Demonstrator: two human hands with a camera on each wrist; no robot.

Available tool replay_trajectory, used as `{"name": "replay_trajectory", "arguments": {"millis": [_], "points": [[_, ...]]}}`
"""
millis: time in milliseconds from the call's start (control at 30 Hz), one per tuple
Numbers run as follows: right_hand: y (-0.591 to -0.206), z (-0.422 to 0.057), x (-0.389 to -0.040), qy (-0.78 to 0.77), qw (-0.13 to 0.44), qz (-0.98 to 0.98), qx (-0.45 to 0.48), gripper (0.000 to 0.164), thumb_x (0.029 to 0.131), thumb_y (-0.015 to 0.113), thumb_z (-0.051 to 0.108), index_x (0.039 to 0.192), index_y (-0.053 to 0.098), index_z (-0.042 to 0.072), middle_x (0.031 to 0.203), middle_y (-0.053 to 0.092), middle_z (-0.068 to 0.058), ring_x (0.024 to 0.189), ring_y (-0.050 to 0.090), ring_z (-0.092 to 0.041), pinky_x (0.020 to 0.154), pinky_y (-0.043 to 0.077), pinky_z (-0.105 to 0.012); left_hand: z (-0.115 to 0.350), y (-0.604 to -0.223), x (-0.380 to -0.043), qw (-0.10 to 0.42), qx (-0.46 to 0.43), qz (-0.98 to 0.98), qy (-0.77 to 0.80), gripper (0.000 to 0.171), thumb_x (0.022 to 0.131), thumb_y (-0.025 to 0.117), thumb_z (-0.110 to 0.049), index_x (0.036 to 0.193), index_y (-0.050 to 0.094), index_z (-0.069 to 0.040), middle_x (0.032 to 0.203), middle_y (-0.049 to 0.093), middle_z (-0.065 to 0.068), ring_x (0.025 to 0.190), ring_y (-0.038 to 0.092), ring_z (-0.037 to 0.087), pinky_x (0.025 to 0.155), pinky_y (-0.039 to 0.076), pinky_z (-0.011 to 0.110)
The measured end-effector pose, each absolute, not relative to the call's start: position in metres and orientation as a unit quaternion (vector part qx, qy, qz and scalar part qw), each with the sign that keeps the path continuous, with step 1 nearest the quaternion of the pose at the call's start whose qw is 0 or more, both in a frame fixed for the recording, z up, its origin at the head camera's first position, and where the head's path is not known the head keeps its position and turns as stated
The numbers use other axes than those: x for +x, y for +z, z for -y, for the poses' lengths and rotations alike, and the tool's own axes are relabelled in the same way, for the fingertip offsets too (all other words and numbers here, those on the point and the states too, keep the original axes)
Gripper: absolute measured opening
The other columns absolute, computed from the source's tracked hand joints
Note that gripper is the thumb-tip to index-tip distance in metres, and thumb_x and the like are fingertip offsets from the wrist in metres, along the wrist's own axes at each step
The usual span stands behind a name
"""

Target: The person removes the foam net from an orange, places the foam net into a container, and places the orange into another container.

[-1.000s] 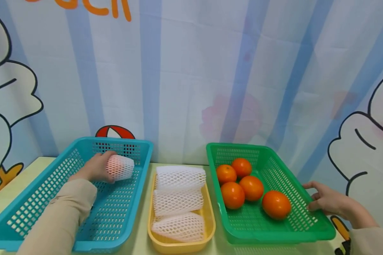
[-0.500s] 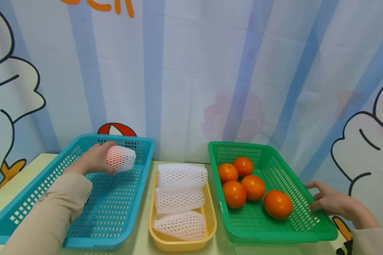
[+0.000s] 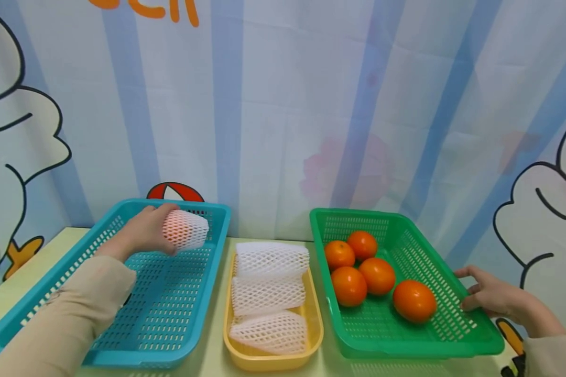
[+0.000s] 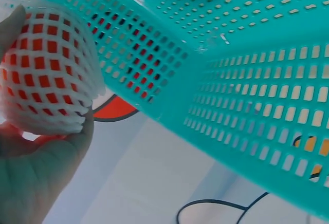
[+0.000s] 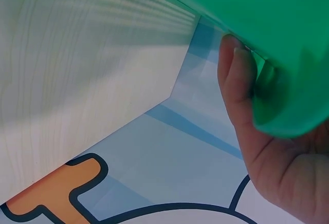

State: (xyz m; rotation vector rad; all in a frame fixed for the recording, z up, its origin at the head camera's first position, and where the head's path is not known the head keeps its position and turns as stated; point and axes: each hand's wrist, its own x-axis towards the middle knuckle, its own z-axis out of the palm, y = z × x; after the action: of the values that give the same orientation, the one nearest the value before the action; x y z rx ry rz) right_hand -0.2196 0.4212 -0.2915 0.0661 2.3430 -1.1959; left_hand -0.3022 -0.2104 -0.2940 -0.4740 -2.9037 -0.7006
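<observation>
In the head view, my left hand [image 3: 146,230] grips an orange in a white foam net sleeve [image 3: 185,230], held above the far end of the blue basket [image 3: 170,309]. The left wrist view shows the thumb and fingers round the netted orange [image 4: 49,75], close to the basket's perforated end wall. At the right, my right hand [image 3: 495,296] holds the outer rim of the green basket [image 3: 382,332]. Seen in the right wrist view, the thumb is under that rim; the other fingers are mostly hidden. Several bare oranges [image 3: 377,276] lie in the green basket.
Between the baskets stands a yellow tray [image 3: 273,362] with three white foam net sleeves [image 3: 268,293] laid in a row. A pale wood-grain table [image 5: 77,80] carries everything. Directly behind hangs a striped cartoon curtain [image 3: 273,131].
My left hand has lifted the netted orange slightly and shifted it a little to the right. The right hand keeps its hold on the green basket's rim. The head view has shifted slightly.
</observation>
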Motion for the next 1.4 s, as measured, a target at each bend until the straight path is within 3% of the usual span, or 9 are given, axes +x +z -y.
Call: {"name": "replay_trajectory", "arguments": {"millis": [800,1400], "points": [[-0.294,-0.421,-0.218,-0.446,0.246,-0.860,0.033,0.074,0.085,0.051,-0.006,0.136,-0.002,-0.012,0.096,0.059,-0.018,0.082,0.064,-0.033,0.071,0.053,-0.045,0.188,-0.271,-0.279,0.086,-0.165,0.956,-0.227,0.085,0.063,0.081,-0.017,0.134,0.037,-0.003,0.115,0.044,0.026,0.097,0.047,0.040,0.064,0.050,0.047],[-0.294,-0.422,-0.217,-0.444,0.244,-0.861,0.032,0.076,0.088,0.053,-0.001,0.138,-0.004,-0.011,0.097,0.058,-0.018,0.083,0.064,-0.032,0.071,0.052,-0.045,0.173,-0.258,-0.265,0.058,-0.190,0.946,-0.255,0.084,0.064,0.080,-0.019,0.136,0.038,-0.007,0.119,0.046,0.023,0.102,0.045,0.036,0.064,0.049,0.044]]}}
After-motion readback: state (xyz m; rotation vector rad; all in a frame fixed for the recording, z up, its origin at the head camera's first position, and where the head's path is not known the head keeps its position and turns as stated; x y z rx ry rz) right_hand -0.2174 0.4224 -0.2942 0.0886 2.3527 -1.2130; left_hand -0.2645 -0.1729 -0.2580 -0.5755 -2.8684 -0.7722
